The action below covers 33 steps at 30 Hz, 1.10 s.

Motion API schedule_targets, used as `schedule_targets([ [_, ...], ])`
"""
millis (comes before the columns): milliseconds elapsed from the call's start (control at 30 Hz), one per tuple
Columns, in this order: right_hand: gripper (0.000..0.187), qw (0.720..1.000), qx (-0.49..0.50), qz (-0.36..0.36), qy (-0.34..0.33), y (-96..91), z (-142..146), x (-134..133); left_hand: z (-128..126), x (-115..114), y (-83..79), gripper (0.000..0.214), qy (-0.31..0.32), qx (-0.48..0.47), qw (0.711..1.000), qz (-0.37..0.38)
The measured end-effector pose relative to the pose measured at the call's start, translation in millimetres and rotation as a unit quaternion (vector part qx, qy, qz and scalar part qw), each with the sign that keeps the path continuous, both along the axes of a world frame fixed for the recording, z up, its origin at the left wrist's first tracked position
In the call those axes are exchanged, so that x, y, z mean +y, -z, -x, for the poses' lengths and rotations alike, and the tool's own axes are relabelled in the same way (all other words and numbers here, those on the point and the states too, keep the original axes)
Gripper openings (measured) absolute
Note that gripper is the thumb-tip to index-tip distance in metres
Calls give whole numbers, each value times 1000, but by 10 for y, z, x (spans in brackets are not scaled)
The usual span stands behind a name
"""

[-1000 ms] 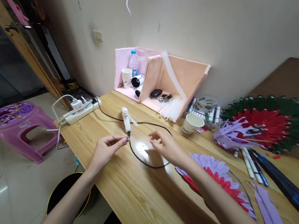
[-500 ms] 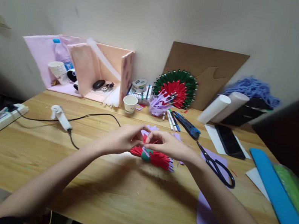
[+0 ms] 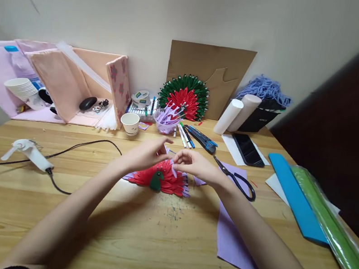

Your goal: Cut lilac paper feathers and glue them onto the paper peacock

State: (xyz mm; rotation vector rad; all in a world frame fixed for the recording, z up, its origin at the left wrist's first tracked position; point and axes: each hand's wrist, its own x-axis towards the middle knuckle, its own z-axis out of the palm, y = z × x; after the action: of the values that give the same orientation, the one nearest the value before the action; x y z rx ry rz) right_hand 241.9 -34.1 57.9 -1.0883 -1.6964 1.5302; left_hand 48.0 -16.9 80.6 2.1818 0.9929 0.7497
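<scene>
Above the red fan (image 3: 173, 187) on the bench (image 3: 146, 248), away from the glue gun (image 3: 33, 153), the left hand (image 3: 147, 153) has drawn off, fingers parted; the right hand (image 3: 195, 164) pinches a purple strip (image 3: 174, 169), seemingly not yet fixed.

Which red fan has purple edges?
The front fan, with the green piece on it. The back fan is edged in dark green instead.

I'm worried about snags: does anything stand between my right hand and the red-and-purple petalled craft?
Only the thin pale-purple strip in your right hand, seen over the red-and-purple petalled craft. Nothing else visible intervenes; the black scissors lie to the right.
</scene>
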Motion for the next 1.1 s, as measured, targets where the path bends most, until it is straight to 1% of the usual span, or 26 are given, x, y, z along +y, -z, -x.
schedule_targets([
  [67, 16, 998, 13, -4, 57, 16, -77, 32, 47, 158, 118, 32, -88, 26, 996, -1],
  [133, 18, 992, 33, 5, 120, 29, -151, 72, 97, 311, 282, 26, -188, 64, 980, -9],
  [167, 19, 988, 47, 16, 148, 42, -183, 97, 115, 377, 373, 24, -206, 70, 976, -7],
  [200, 19, 982, 63, 28, 174, 63, -209, 125, 125, 434, 463, 22, -206, 64, 976, 9],
  [267, 18, 970, 97, 56, 215, 132, -246, 190, 122, 516, 622, 22, -185, 34, 981, 51],
  [300, 17, 964, 114, 67, 230, 177, -255, 225, 110, 545, 683, 22, -173, 27, 983, 61],
  [400, 15, 951, 151, 96, 253, 316, -245, 308, 73, 594, 782, 22, -154, 20, 986, 68],
  [500, 12, 946, 171, 132, 241, 411, -190, 325, 79, 606, 787, 21, -145, 24, 986, 79],
  [600, 12, 948, 177, 164, 209, 456, -127, 295, 114, 577, 751, 25, -94, 78, 987, 103],
  [633, 13, 948, 176, 171, 202, 467, -110, 286, 119, 557, 732, 26, -79, 99, 987, 97],
  [700, 13, 948, 173, 178, 200, 488, -86, 279, 106, 506, 689, 27, -63, 125, 989, 50],
  [767, 10, 946, 168, 176, 212, 509, -73, 288, 64, 448, 649, 25, -48, 124, 991, -10],
  [800, 9, 946, 166, 171, 221, 519, -68, 296, 37, 420, 636, 23, -28, 124, 992, -25],
  [900, 7, 946, 144, 148, 251, 543, -60, 321, -39, 358, 637, 19, 25, 126, 991, -26],
  [1100, 11, 950, 82, 108, 281, 545, -56, 334, -73, 358, 730, 16, 31, 125, 991, -28],
])
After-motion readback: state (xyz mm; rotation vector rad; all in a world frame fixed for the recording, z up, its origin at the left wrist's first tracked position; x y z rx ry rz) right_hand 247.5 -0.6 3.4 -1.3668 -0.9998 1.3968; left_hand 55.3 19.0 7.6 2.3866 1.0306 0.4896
